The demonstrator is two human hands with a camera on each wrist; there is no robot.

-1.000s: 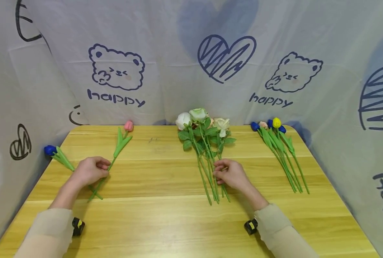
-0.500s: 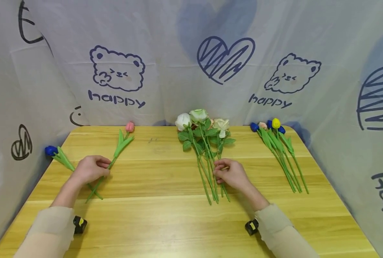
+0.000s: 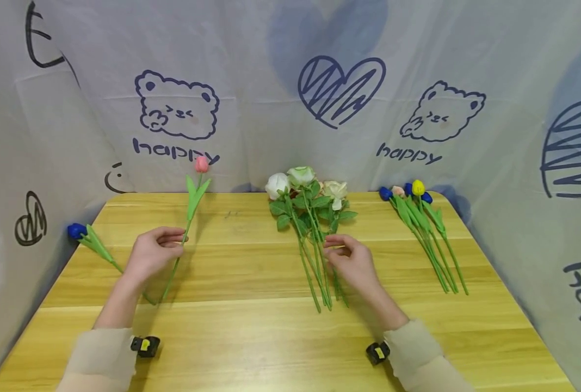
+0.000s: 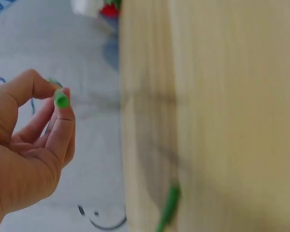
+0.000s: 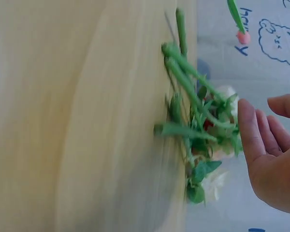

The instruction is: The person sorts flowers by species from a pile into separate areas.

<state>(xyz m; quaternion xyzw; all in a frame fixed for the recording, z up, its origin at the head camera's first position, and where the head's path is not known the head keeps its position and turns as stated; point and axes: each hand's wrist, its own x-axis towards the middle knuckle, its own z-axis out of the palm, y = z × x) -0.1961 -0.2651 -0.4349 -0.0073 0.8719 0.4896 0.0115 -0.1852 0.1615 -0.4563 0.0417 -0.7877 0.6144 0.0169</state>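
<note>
Between thumb and fingers, my left hand (image 3: 154, 253) pinches the green stem of a pink tulip (image 3: 202, 164), which is raised and points away from me. In the left wrist view the cut end of that stem (image 4: 61, 99) faces the camera. A blue tulip (image 3: 77, 231) lies on the table behind and left of this hand. My right hand (image 3: 355, 261) is beside the stems of a bunch of white and cream roses (image 3: 301, 175). Its thumb and fingers are apart in the right wrist view, with nothing between them.
At the right of the wooden table (image 3: 251, 348) lies a group of tulips (image 3: 418, 188) in yellow, blue and pale pink. A printed cloth (image 3: 261, 125) hangs behind the table and along its sides. Each wrist carries a small black camera (image 3: 146, 346).
My left hand has lifted the pink tulip and moved right and away from me, off the blue tulip's stem. My right hand's fingers have come away from the rose stems.
</note>
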